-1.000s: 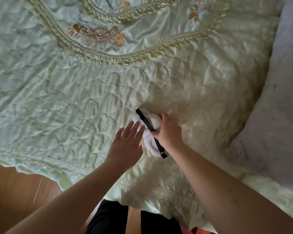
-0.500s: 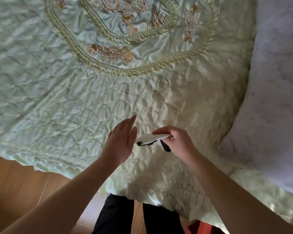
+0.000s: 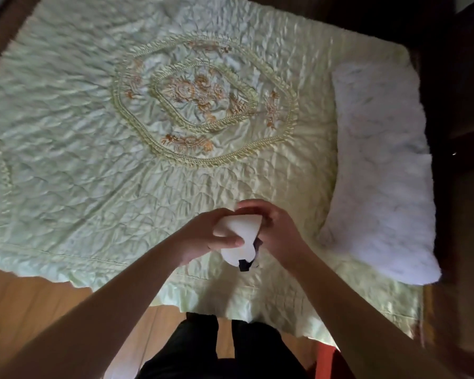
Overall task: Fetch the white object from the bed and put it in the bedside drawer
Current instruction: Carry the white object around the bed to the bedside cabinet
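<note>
The white object (image 3: 241, 236), a soft padded piece with a black strap hanging from its lower end, is lifted off the bed and held between both hands above the near edge of the pale green quilt (image 3: 93, 165). My left hand (image 3: 203, 239) grips its left side, thumb across the front. My right hand (image 3: 277, 231) holds its right side and top. The bedside drawer is not in view.
A white fluffy pillow (image 3: 381, 170) lies along the bed's right side. Dark wooden furniture (image 3: 460, 105) stands at the far right. Wooden floor (image 3: 39, 305) runs along the bed's near edge, where my dark-trousered legs (image 3: 219, 351) stand.
The white object has come up off the quilt, first in my right hand alone, and now my left hand has closed on it too. The view has pulled back from the bed.
</note>
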Motion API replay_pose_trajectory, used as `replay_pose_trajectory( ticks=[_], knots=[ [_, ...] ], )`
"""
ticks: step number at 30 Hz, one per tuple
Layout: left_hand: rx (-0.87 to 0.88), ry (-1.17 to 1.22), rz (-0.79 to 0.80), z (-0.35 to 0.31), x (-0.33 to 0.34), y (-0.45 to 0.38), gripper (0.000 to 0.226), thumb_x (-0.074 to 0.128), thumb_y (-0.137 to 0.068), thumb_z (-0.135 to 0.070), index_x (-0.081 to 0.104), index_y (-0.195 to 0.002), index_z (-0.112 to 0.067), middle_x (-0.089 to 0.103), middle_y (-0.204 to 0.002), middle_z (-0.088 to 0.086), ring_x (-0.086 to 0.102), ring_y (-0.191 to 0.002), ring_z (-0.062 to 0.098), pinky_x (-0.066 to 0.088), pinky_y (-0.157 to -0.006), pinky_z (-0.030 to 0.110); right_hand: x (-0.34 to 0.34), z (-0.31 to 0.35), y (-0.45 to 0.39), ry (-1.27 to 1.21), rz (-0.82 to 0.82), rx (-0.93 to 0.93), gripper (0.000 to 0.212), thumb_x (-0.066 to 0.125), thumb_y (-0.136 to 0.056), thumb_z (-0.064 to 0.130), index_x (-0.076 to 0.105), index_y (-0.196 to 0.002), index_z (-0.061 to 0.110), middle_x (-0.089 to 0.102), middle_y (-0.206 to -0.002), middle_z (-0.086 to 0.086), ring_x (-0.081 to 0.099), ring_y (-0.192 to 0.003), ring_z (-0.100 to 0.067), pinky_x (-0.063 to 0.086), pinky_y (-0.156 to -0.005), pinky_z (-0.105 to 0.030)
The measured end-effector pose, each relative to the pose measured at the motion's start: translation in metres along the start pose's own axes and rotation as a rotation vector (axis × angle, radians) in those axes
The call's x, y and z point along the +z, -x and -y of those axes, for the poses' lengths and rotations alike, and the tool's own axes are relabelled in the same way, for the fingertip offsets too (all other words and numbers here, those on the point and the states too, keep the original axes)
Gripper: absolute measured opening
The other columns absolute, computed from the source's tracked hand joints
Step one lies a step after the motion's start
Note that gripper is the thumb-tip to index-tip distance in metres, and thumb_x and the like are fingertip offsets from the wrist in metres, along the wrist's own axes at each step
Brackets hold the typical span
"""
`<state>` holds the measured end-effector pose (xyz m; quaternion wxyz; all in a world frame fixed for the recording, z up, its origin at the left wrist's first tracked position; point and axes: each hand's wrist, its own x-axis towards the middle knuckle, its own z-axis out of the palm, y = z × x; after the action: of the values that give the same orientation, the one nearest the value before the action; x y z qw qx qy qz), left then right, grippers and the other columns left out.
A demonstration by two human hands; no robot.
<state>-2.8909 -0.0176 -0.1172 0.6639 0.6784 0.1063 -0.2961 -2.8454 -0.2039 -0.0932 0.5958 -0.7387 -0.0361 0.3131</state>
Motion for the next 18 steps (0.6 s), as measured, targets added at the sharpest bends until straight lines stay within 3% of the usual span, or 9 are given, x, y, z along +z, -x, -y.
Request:
replay_pose_trajectory(
  ticks=[3,7,9,11,13,15,18],
  knots=[
    [0.014,0.02,-0.043,-0.013,-0.006,0.02,0.042,0.085,-0.055,-0.04,0.068,-0.092,-0.034,0.071,-0.086,-0.005,0.067,-0.08,0.013,0.049,-0.062,0.024,0.002,0.023,0.015,0.021,0.048,0.018,0.054,0.059,-0.075,-0.008,0.065,-0.116,0.028,0.07,-0.106,0.006,0.067,-0.091,-0.014,0.055,-0.062,-0.027],
    [0.043,0.12,-0.172,-0.024,-0.017,0.042,0.046,0.086,-0.053,-0.039,0.066,-0.091,-0.027,0.07,-0.087,0.0,0.066,-0.079,0.018,0.049,-0.067,0.033,0.007,0.045,0.037,-0.174,0.176,0.118,0.042,0.058,-0.093,0.018,0.052,-0.132,0.029,0.066,-0.122,-0.002,0.062,-0.113,-0.02,0.05,-0.097,-0.039],
    [0.072,0.175,-0.197,-0.028,-0.019,0.051,0.047,0.088,-0.052,-0.04,0.065,-0.091,-0.027,0.07,-0.089,0.004,0.065,-0.081,0.023,0.049,-0.068,0.037,0.015,0.053,0.048,-0.235,0.21,0.136,0.049,0.059,-0.093,0.036,0.044,-0.139,0.03,0.064,-0.126,-0.004,0.063,-0.114,-0.023,0.051,-0.097,-0.04],
    [0.105,0.173,-0.196,-0.035,-0.019,0.057,0.047,0.089,-0.053,-0.041,0.065,-0.092,-0.029,0.069,-0.093,0.006,0.065,-0.084,0.026,0.052,-0.069,0.037,0.028,0.06,0.056,-0.112,0.12,0.093,0.064,0.07,-0.084,0.042,0.04,-0.139,0.031,0.065,-0.121,-0.004,0.067,-0.105,-0.02,0.056,-0.086,-0.037],
    [0.138,0.156,-0.19,-0.041,-0.018,0.063,0.052,0.088,-0.055,-0.042,0.063,-0.098,-0.028,0.068,-0.097,0.007,0.064,-0.085,0.025,0.052,-0.07,0.038,0.039,0.066,0.059,0.016,-0.016,0.028,0.066,0.077,-0.08,0.039,0.044,-0.136,0.03,0.067,-0.113,-0.002,0.07,-0.095,-0.017,0.058,-0.076,-0.033],
    [0.144,0.179,-0.165,-0.046,-0.019,0.068,0.057,0.084,-0.06,-0.047,0.059,-0.107,-0.027,0.065,-0.105,0.008,0.065,-0.089,0.022,0.053,-0.075,0.038,0.044,0.072,0.061,0.083,-0.116,-0.031,0.055,0.077,-0.08,0.031,0.051,-0.129,0.03,0.068,-0.105,0.0,0.069,-0.09,-0.018,0.059,-0.075,-0.038],
    [0.065,0.298,-0.084,-0.051,-0.024,0.074,0.055,0.063,-0.081,-0.063,0.055,-0.123,-0.029,0.06,-0.123,0.008,0.064,-0.107,0.019,0.056,-0.088,0.042,0.044,0.074,0.064,0.28,-0.242,-0.2,0.04,0.075,-0.08,0.016,0.058,-0.111,0.035,0.068,-0.097,0.005,0.064,-0.085,-0.012,0.054,-0.074,-0.03]
  ],
)
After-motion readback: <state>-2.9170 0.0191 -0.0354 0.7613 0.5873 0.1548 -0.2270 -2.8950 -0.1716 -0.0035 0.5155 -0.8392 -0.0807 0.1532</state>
